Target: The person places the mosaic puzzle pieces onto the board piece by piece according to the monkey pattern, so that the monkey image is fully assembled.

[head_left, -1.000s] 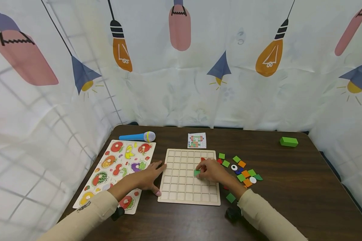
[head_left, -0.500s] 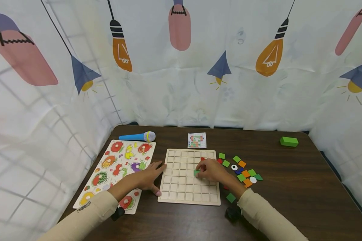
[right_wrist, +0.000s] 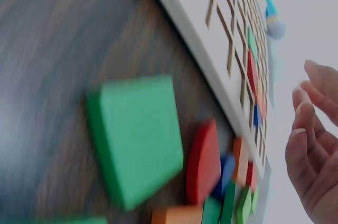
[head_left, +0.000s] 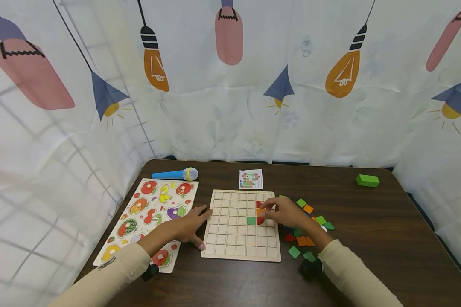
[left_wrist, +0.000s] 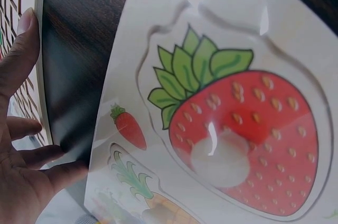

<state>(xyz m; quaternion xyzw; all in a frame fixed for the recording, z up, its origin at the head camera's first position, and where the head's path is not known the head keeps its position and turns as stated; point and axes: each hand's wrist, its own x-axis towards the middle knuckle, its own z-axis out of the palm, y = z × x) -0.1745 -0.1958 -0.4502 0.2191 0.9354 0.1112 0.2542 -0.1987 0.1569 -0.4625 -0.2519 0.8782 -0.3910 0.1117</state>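
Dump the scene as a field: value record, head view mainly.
left hand: at grid board's left edge
right hand: over grid board's right part, no held tile visible, contact unclear
grid board: mostly bare cells
placed: red tile, orange tile, second red tile in a column; green tile left of the nearest red
loose: multicolored tiles right of grid board, partly hidden by right arm
card: beyond grid board
left side: fruit puzzle, microphone
far right: green block

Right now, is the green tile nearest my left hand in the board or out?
In: the head view shows the green square tile filling one cell of the wooden grid board.
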